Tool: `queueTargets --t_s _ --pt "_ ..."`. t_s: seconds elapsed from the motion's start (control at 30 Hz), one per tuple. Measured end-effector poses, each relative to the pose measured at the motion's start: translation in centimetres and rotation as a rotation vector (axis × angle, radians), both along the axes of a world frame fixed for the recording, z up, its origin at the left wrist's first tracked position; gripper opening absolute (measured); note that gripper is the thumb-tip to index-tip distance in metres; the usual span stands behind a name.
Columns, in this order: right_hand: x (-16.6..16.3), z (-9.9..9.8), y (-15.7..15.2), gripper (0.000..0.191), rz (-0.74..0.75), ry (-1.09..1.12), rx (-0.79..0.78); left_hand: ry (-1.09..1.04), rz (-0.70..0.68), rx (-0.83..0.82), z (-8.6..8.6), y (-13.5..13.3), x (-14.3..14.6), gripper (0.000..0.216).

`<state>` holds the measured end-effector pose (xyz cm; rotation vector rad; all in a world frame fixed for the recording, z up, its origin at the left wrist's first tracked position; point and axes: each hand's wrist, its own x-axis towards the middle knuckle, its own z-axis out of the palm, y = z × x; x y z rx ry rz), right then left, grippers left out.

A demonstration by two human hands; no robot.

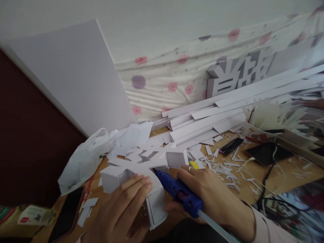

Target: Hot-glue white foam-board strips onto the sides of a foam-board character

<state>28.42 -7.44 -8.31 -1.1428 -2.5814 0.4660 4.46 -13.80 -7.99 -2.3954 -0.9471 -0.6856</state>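
A white foam-board character with raised side walls lies at the table's near edge. My left hand is closed around its near left part, fingers over the top face and the thumb below. In my right hand is a blue hot glue gun, its tip at the inner edge of a gap in the character. A translucent glue stick runs out of the gun's rear. A ring circles one finger of the right hand. Part of the gun's grip is hidden by that hand.
Long white strips are stacked at the back, with finished white characters behind. White scraps litter the right, near a black box, a dark phone and cables. A plastic bag and another phone lie left.
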Motion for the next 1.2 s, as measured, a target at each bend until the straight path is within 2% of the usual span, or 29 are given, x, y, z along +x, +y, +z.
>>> queueTargets --t_s 0.27,0.5,0.87,1.03,1.2 --pt "0.0 0.1 0.2 0.044 0.019 -0.019 0.052 -0.021 -0.014 -0.033 -0.1 0.0 -0.1 0.044" --pt "-0.1 -0.2 0.2 0.046 -0.011 -0.020 0.157 -0.064 0.008 -0.050 -0.9 -0.2 -0.3 0.041" --pt "1.0 -0.9 0.0 0.048 0.007 0.125 0.349 -0.085 0.039 -0.028 -0.8 -0.4 -0.1 0.045" --pt "0.9 -0.5 0.0 0.044 0.032 0.075 0.298 -0.089 0.049 0.024 -0.7 -0.3 0.3 0.043" --pt "0.4 -0.5 0.1 0.046 0.028 0.038 0.295 -0.117 0.055 -0.006 -0.9 -0.4 0.4 0.043"
